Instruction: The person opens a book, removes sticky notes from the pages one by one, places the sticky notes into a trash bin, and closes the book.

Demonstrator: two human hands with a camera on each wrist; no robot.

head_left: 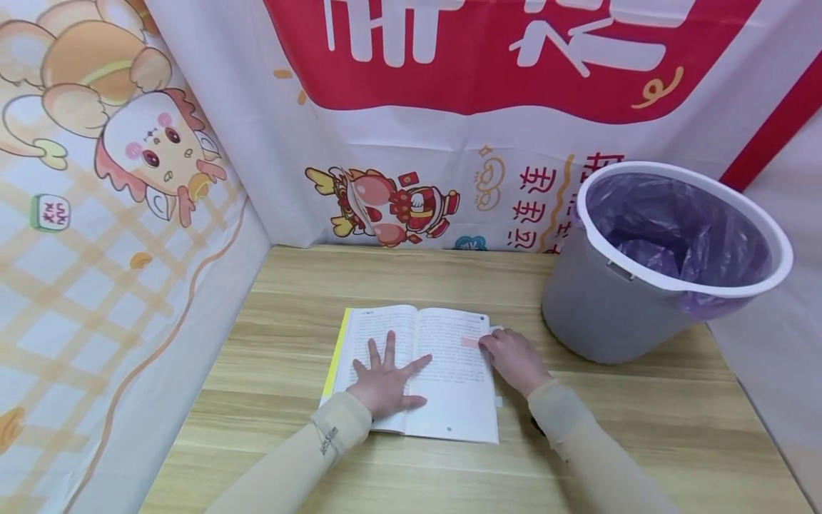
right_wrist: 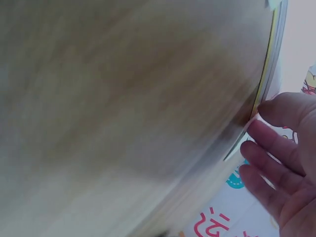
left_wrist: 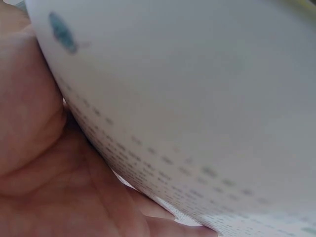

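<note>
An open book [head_left: 449, 400] with printed pages lies on the wooden table, a yellow strip showing along its left side. My left hand [head_left: 384, 385] presses on it near the middle fold, fingers spread wide over the text. The left wrist view has the palm [left_wrist: 64, 182] against a curving page. At the right page's outer edge, my right hand [head_left: 516, 360] pinches a pink sticky tab [head_left: 471, 342], most of which lies over the text. In the right wrist view the thumb and index finger of the right hand [right_wrist: 281, 148] meet at the book's edge, other fingers loosely bent.
A grey trash bin [head_left: 591, 307] with a white rim and purple liner stands on the table to the right. Pale tabs [head_left: 498, 401] stick out from the book's right edge. Printed cloth [head_left: 398, 207] hangs behind the table [head_left: 308, 278] and along its left side.
</note>
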